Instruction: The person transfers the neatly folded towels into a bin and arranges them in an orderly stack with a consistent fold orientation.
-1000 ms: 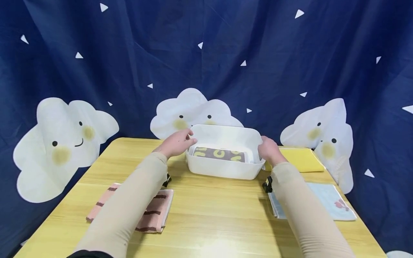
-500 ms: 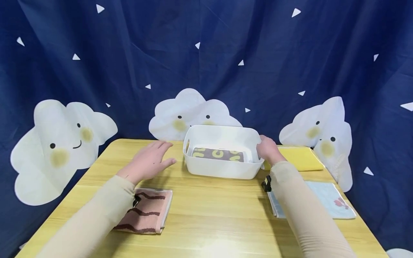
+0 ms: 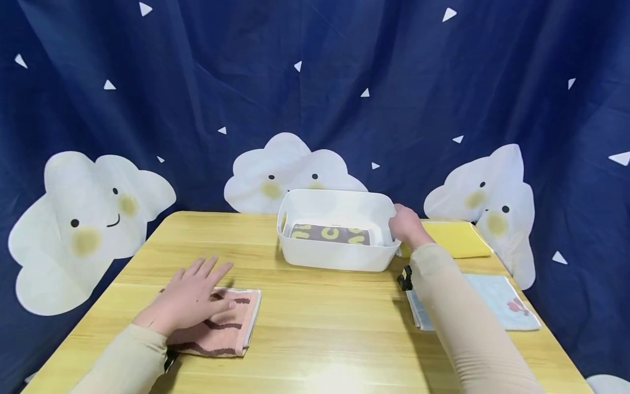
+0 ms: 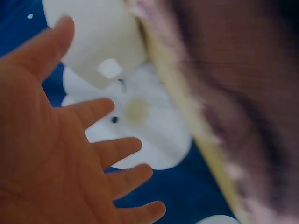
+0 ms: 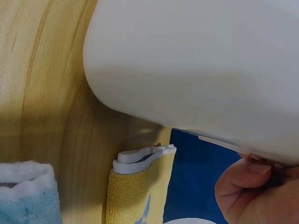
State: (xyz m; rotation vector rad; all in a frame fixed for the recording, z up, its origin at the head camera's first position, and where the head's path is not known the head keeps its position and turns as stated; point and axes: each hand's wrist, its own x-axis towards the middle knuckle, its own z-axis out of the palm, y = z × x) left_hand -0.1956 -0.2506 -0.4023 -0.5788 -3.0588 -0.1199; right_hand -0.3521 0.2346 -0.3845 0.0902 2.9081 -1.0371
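Observation:
A white plastic basket [image 3: 339,257] stands toward the back of the table, with a folded grey towel [image 3: 339,234] patterned in yellow lying inside. My right hand [image 3: 409,225] grips the basket's right end at its handle; in the right wrist view the thumb and fingers [image 5: 245,175] curl at its rim. Over a folded pink towel [image 3: 231,328] with brown stripes, at the front left, my left hand [image 3: 194,301] hovers with its fingers spread and nothing in it. The left wrist view has that palm [image 4: 51,140] facing the blurred towel.
Behind the right forearm a folded yellow towel [image 3: 458,241] lies at the back right of the wooden table [image 3: 325,323]. Nearer the front is a folded light-blue towel [image 3: 492,306] with a pink motif. A dark blue curtain [image 3: 266,65] with clouds hangs behind the table.
My left hand has left the basket's left end and come back and left to over the pink towel, its fingers spreading. The right hand has kept its grip on the basket.

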